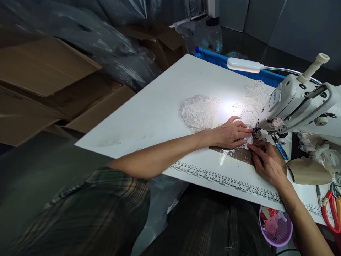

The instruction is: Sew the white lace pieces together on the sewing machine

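Observation:
White lace fabric lies on the table under the head of a white sewing machine. My left hand rests flat on this lace, fingers stretched toward the needle area and slightly spread. On the near side of the presser foot, my right hand has its fingertips at the lace edge, fingers bent and seemingly pinching it. The exact grip is partly hidden. A separate lace piece lies flat to the left of my left hand.
Blue thread snips lie right of the needle. Red-handled scissors are at the right edge. A ruler strip runs along the table's front. A purple basket with scraps sits below. A lamp hangs over the table; cardboard boxes stand left.

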Demonstrator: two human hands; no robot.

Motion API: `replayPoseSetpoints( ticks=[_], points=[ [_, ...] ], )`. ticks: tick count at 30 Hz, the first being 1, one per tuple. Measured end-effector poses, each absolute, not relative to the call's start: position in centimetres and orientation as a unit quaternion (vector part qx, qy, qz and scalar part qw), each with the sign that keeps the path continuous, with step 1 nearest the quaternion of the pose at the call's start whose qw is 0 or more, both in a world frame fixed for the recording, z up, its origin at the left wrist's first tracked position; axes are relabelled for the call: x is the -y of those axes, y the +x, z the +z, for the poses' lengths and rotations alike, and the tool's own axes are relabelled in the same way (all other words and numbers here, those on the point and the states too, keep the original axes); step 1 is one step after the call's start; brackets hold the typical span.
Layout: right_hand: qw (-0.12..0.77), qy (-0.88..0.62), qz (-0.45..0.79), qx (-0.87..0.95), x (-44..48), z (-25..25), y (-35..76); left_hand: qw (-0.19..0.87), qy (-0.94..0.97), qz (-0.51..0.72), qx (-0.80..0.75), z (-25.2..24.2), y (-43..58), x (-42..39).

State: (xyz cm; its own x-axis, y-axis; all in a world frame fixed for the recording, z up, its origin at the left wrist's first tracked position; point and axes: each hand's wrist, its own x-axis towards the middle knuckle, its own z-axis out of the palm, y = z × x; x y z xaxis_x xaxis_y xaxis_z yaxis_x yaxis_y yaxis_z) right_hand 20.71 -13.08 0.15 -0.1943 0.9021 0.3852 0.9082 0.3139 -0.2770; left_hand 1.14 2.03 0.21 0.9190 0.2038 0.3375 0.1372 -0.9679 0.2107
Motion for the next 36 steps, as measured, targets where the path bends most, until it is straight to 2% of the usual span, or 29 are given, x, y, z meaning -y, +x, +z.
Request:
replayPoseSetpoints(
  ticks=[36],
  points=[
    [0.194, -0.606, 0.019, 0.771, 12.8, 1.1, 20.6, 0.068, 0.977, 0.162, -0.121, 0.4, 1.2, -1.7]
  ],
)
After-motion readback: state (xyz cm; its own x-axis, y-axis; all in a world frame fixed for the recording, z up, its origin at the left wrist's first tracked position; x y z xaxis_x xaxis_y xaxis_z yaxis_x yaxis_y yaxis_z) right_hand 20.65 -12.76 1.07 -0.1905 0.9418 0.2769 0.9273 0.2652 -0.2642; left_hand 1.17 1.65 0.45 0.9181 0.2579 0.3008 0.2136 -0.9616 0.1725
